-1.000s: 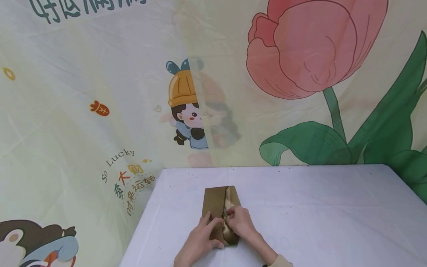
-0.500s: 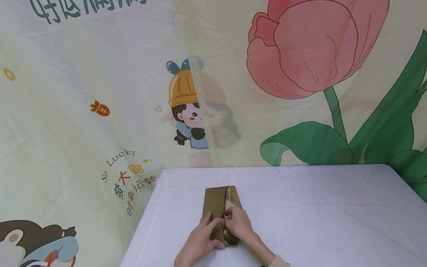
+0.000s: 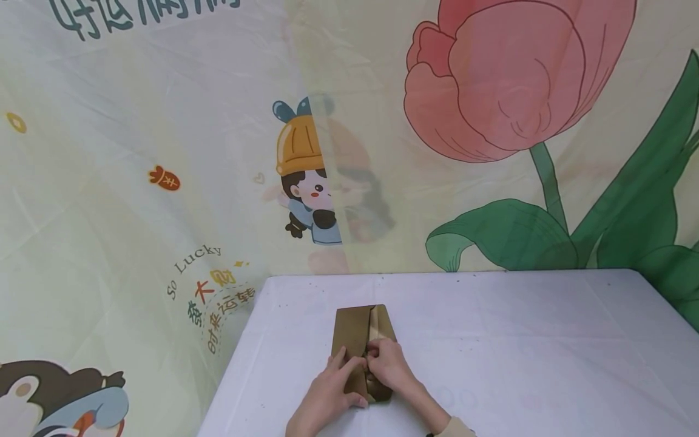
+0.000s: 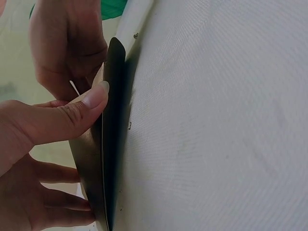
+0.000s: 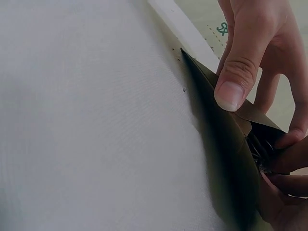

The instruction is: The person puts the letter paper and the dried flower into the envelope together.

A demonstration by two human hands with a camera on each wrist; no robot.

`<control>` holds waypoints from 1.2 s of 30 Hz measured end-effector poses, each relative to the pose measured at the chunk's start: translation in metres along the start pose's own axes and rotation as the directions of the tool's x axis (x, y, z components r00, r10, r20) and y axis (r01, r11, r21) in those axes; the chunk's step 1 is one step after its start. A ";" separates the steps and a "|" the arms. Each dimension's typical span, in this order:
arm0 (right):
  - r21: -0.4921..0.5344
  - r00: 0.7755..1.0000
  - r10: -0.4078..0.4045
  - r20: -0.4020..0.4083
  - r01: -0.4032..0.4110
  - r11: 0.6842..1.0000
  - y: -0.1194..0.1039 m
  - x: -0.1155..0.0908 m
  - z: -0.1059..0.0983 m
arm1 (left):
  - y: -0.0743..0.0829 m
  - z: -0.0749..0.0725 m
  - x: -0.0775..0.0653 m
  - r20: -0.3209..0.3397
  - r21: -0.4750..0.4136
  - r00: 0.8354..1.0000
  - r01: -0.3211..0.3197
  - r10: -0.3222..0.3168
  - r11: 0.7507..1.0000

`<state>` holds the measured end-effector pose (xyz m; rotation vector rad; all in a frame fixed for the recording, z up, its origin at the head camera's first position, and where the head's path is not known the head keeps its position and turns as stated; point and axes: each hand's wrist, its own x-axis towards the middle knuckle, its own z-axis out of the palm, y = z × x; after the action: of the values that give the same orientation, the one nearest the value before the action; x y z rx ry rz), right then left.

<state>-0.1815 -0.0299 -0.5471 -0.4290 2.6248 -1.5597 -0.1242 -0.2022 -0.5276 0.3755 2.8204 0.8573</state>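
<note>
A gold-brown paper envelope (image 3: pixel 349 328) lies on the table, with a lengthwise opening and a paler, shiny fold along its right part. My left hand (image 3: pixel 330 385) holds it from the left, thumb on the near edge and fingertips by the opening. At that opening my right hand (image 3: pixel 390 367) has its fingers bent and pinched together. In the right wrist view a small dark glittery thing (image 5: pixel 257 150) shows inside the opening, between the fingertips of both hands. Its kind and most of its shape are hidden.
A white cloth (image 3: pixel 491 352) covers the table, and small dark specks dot it. Behind the table hangs a printed curtain (image 3: pixel 382 182) with a large tulip and cartoon figures.
My right hand has moved slightly down and left over the opening, and the glittery thing seen there a second ago is now covered in the head view. The left hand stays in place.
</note>
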 end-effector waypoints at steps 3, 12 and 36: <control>0.041 1.000 0.022 0.016 -0.023 0.999 0.000 0.000 0.001 | 0.000 0.000 0.000 0.004 -0.003 1.000 0.004 -0.004 1.000; 0.258 0.989 0.105 0.099 -0.128 0.958 0.002 0.002 0.004 | -0.001 0.001 0.001 0.013 -0.002 1.000 0.004 -0.004 1.000; 0.369 0.975 0.103 0.198 -0.171 0.914 0.002 -0.004 -0.010 | 0.001 0.002 0.001 0.008 0.046 1.000 -0.025 0.025 0.999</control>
<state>-0.1801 -0.0200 -0.5441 -0.3256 2.0999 -1.8368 -0.1247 -0.2001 -0.5284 0.4201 2.8386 0.7958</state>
